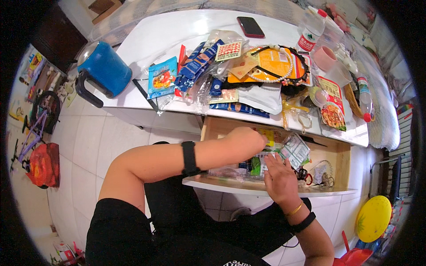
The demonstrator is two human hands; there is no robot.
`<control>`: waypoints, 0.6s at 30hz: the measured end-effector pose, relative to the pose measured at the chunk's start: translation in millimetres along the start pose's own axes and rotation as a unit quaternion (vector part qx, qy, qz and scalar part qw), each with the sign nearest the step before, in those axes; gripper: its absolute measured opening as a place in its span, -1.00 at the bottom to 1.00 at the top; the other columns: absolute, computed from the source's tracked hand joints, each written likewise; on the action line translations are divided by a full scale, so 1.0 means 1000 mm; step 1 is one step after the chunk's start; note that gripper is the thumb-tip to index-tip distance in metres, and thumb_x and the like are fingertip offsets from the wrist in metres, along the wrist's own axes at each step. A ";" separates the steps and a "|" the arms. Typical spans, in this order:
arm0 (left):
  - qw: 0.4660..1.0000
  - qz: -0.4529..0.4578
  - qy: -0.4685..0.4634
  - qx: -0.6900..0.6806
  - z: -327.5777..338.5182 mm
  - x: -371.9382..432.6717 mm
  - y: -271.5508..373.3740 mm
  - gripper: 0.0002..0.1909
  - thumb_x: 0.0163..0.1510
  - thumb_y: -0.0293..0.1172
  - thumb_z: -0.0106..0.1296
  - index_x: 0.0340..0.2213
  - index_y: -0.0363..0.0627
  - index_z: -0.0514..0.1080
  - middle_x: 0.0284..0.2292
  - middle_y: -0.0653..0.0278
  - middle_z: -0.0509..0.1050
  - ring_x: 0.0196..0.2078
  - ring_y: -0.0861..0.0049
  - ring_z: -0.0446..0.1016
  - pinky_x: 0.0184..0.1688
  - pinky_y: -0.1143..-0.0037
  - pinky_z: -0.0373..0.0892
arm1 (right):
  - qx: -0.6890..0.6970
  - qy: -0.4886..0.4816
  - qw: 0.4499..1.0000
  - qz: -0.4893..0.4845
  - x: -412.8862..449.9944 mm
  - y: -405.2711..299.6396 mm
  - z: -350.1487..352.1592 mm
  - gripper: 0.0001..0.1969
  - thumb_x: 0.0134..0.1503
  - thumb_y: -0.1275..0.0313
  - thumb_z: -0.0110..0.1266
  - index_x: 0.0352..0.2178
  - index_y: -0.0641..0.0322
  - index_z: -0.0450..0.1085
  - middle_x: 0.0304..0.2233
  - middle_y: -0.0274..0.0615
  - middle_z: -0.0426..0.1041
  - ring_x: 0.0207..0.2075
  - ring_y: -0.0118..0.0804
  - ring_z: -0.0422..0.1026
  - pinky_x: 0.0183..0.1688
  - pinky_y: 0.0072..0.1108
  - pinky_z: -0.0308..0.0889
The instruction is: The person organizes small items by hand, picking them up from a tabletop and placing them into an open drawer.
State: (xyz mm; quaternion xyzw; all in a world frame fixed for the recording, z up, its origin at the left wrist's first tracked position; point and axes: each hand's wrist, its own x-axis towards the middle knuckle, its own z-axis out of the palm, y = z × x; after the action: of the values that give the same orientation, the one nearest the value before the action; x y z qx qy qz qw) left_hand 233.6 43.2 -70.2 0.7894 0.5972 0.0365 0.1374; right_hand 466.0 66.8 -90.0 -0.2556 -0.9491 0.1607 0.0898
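Observation:
Below the white tabletop a wooden drawer [339, 159] is pulled out, holding packets and small items. My left hand [254, 139] reaches into it from the left, near a yellow packet [269, 137]; its fingers are mostly hidden, so its grasp cannot be told. My right hand [279, 176] is over the drawer's front, fingers extended and resting at a green and white packet [258, 164]. Just beyond its fingertips lies a clear bag with a white label [296, 149]. Hair ties [304, 176] and a crumpled bit of plastic [320, 171] lie in the drawer's right part.
On the white table [159, 30] stand a blue kettle [108, 69], a phone [250, 27], a water bottle [309, 33] and a pink cup [324, 57]. Blue sachets [199, 63], a pearl headband [291, 66] and a red food pouch [332, 103] are heaped there. A yellow round stool [374, 218] is at right.

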 end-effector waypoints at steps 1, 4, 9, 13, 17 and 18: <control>1.000 -0.003 0.003 0.004 -0.010 -0.010 0.002 -0.67 0.04 -0.45 0.03 -0.12 -0.25 0.45 -0.46 -0.03 0.58 -0.36 0.03 0.62 -0.36 0.21 0.53 | -0.001 -0.005 1.000 0.002 0.001 -0.001 -0.001 -0.55 0.16 0.47 0.09 0.10 0.33 0.39 0.12 0.09 0.44 0.23 0.09 0.34 0.30 -0.07 0.12; 0.999 -0.019 0.043 0.005 -0.036 -0.039 0.004 -0.57 0.03 -0.47 0.04 -0.02 -0.25 0.41 -0.39 0.00 0.58 -0.35 0.07 0.62 -0.38 0.25 0.53 | -0.014 -0.009 1.000 -0.004 0.006 -0.007 -0.005 -0.55 0.14 0.48 0.12 0.08 0.35 0.40 0.12 0.10 0.44 0.22 0.11 0.34 0.28 -0.07 0.16; 0.984 -0.043 0.169 0.037 -0.068 -0.078 -0.003 -0.48 0.03 -0.52 0.03 0.08 -0.24 0.38 -0.27 0.03 0.58 -0.33 0.14 0.62 -0.37 0.30 0.53 | -0.041 -0.003 0.998 -0.052 0.024 -0.023 -0.014 -0.52 0.13 0.43 0.17 0.09 0.32 0.39 0.11 0.06 0.45 0.21 0.07 0.36 0.27 -0.08 0.19; 0.935 -0.062 0.343 0.059 -0.091 -0.102 -0.026 -0.50 0.05 -0.55 0.02 0.07 -0.22 0.39 -0.25 0.06 0.59 -0.35 0.20 0.61 -0.37 0.32 0.52 | -0.056 0.045 0.993 -0.095 0.049 -0.038 -0.016 -0.52 0.12 0.41 0.19 0.08 0.32 0.40 0.10 0.05 0.46 0.19 0.04 0.39 0.25 -0.08 0.21; 0.885 -0.153 0.415 0.147 -0.112 -0.122 -0.067 -0.60 0.07 -0.54 -0.01 -0.01 -0.22 0.43 -0.34 0.07 0.59 -0.36 0.21 0.61 -0.38 0.35 0.51 | -0.055 0.053 0.990 -0.120 0.067 -0.046 -0.019 -0.53 0.14 0.39 0.17 0.08 0.33 0.40 0.09 0.05 0.46 0.19 0.05 0.39 0.25 -0.07 0.22; 0.875 -0.179 0.419 0.165 -0.116 -0.127 -0.080 -0.60 0.07 -0.54 0.00 -0.02 -0.20 0.44 -0.34 0.05 0.60 -0.36 0.21 0.61 -0.38 0.35 0.51 | -0.052 0.048 0.991 -0.118 0.070 -0.048 -0.019 -0.53 0.15 0.39 0.15 0.09 0.33 0.39 0.10 0.05 0.46 0.20 0.05 0.38 0.25 -0.07 0.21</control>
State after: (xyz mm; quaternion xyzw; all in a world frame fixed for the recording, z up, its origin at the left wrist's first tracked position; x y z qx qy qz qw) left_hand 97.3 -37.7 33.8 0.5910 0.7271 0.2397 -0.2542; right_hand 388.9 68.8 -49.8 -0.1538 -0.9742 0.0870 0.1403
